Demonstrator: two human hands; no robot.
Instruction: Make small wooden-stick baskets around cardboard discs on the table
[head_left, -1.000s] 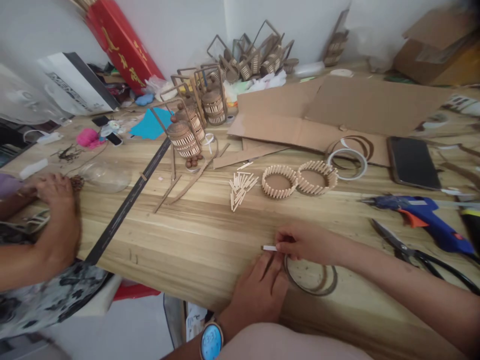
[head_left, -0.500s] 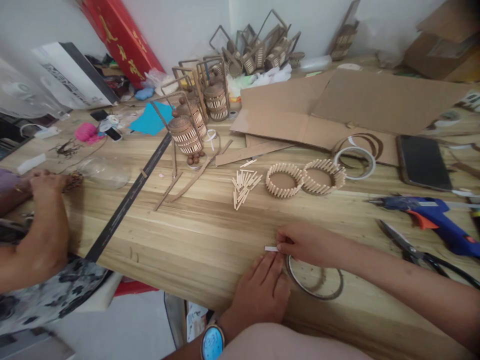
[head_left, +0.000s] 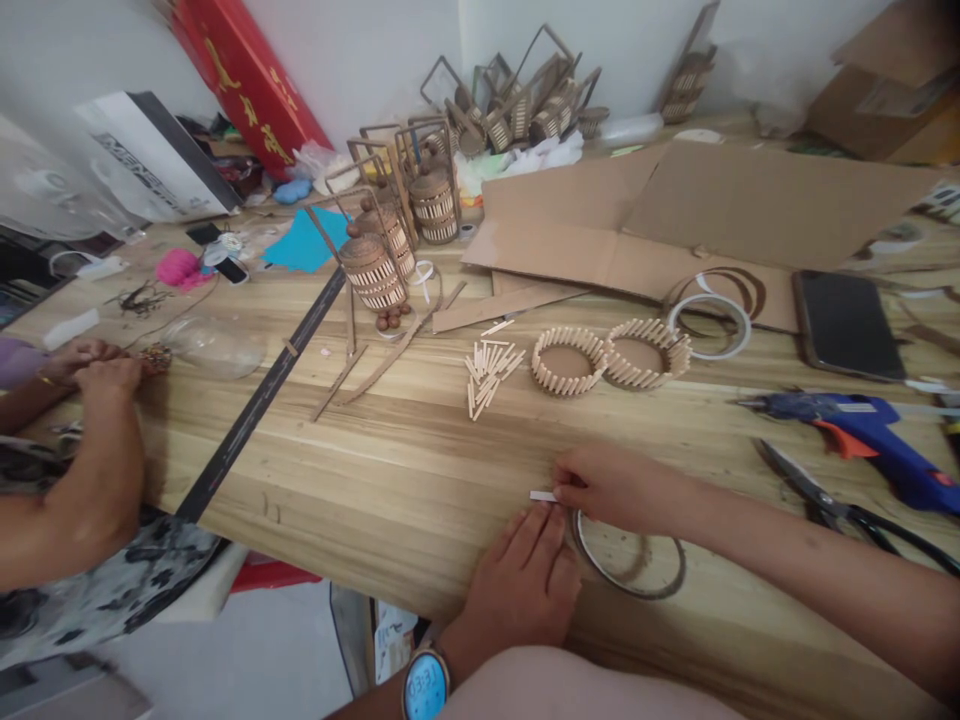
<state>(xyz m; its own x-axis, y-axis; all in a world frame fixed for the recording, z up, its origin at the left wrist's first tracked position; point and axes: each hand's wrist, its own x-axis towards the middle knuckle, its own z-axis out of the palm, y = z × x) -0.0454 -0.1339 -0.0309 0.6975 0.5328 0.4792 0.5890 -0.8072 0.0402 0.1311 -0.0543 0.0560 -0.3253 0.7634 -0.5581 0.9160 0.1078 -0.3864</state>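
Observation:
My right hand (head_left: 604, 488) is closed in a pinch at the white end (head_left: 542, 496) of a narrow strip. A thin strip loop (head_left: 679, 585), brown with a pale edge, curves out from beneath that hand and stands on the wooden table; whether it joins the white end is hidden. My left hand (head_left: 525, 572), a lit watch on its wrist, lies flat with fingers stretched, the fingertips against the table just below the white end. Beyond my hands are two rings of small wooden sticks (head_left: 568, 362) side by side and a pile of loose sticks (head_left: 491, 375).
Scissors (head_left: 825, 505) and a blue glue gun (head_left: 847, 415) lie at right, below a phone (head_left: 847, 325). A tape roll (head_left: 742, 330) and cardboard sheets (head_left: 555, 235) are behind. Small lidded baskets (head_left: 371, 270) stand at back. A co-worker's hands (head_left: 109, 370) are far left.
My hands and the strip stay nearly still. The co-worker's hands at far left have shifted slightly to the right in the view.

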